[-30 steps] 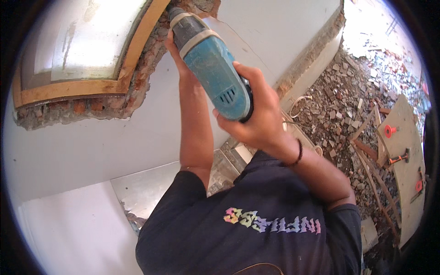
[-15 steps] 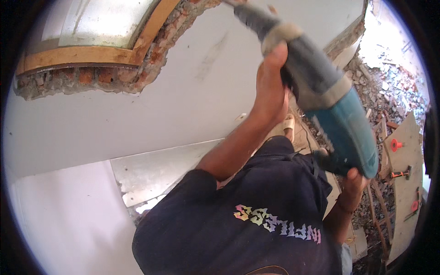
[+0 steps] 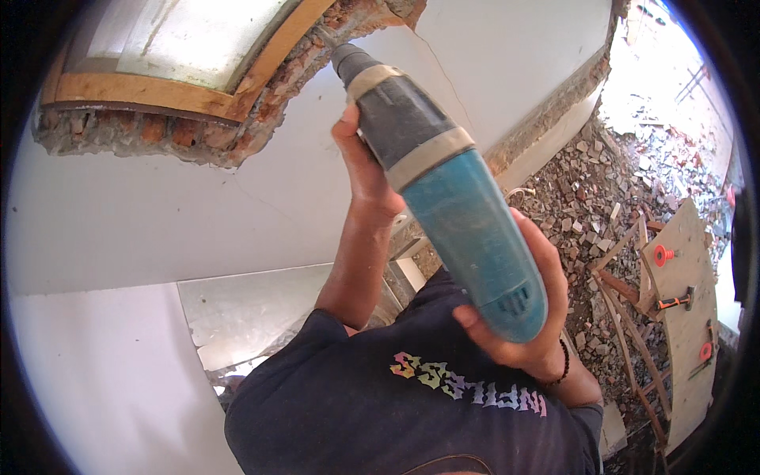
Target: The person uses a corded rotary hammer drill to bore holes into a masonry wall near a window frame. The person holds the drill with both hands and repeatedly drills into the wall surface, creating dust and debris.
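A teal and black demolition hammer (image 3: 463, 218) with tan bands slants across the middle, its nose up and to the left. My left hand (image 3: 366, 170) grips it from the left side, near the black front section; most of those fingers are hidden behind the tool. Around the rear end wraps my right hand (image 3: 542, 285), thumb on the near side, and the handle is hidden beneath the body. The bit reaches the broken brick edge (image 3: 297, 79) beside the wooden window frame (image 3: 150, 91); whether it touches cannot be made out.
A white wall (image 3: 158, 214) runs below the window, with a cracked part to the right. Rubble (image 3: 586, 190) covers the ground at right. Beside it, a plywood board (image 3: 689, 380) carries a hammer (image 3: 677, 302) and red-orange pieces (image 3: 662, 255). A pale panel (image 3: 253, 305) lies lower left.
The demolition hammer has swung left, and its nose has come down to the broken bricks by the window frame. Both my hands have moved left with it, keeping their hold.
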A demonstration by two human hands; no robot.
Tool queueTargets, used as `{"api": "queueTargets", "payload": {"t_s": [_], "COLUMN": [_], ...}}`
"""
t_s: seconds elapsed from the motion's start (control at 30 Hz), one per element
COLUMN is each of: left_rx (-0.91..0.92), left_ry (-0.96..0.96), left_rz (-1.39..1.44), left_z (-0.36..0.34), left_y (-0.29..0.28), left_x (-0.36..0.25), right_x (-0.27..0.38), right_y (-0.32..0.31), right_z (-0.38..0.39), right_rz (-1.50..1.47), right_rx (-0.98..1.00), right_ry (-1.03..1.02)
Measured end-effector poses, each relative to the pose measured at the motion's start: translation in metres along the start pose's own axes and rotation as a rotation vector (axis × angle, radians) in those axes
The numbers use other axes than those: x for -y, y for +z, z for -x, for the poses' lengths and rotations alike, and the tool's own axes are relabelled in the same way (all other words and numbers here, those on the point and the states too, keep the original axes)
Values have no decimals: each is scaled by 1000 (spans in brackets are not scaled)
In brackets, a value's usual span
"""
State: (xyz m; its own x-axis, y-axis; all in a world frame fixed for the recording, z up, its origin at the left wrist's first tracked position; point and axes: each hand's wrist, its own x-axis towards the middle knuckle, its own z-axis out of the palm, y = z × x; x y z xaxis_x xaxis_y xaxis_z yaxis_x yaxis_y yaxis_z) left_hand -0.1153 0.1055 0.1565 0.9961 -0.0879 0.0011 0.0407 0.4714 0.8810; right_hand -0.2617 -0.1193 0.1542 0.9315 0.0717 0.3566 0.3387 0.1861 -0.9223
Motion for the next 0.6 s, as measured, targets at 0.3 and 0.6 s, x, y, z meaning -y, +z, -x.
{"api": "queueTargets", "payload": {"t_s": [0.3,0.6], "left_rx": [122,371], "left_ry": [-97,-268], "left_rz": [117,230], "left_z": [-2,-19], "left_y": [-49,-82], "left_x": [-13,-56], "right_x": [-2,-23], "right_y": [56,145], "right_z": [1,15], "right_rz": [156,1], "right_rx": [32,-187], "right_ry": [6,-46]}}
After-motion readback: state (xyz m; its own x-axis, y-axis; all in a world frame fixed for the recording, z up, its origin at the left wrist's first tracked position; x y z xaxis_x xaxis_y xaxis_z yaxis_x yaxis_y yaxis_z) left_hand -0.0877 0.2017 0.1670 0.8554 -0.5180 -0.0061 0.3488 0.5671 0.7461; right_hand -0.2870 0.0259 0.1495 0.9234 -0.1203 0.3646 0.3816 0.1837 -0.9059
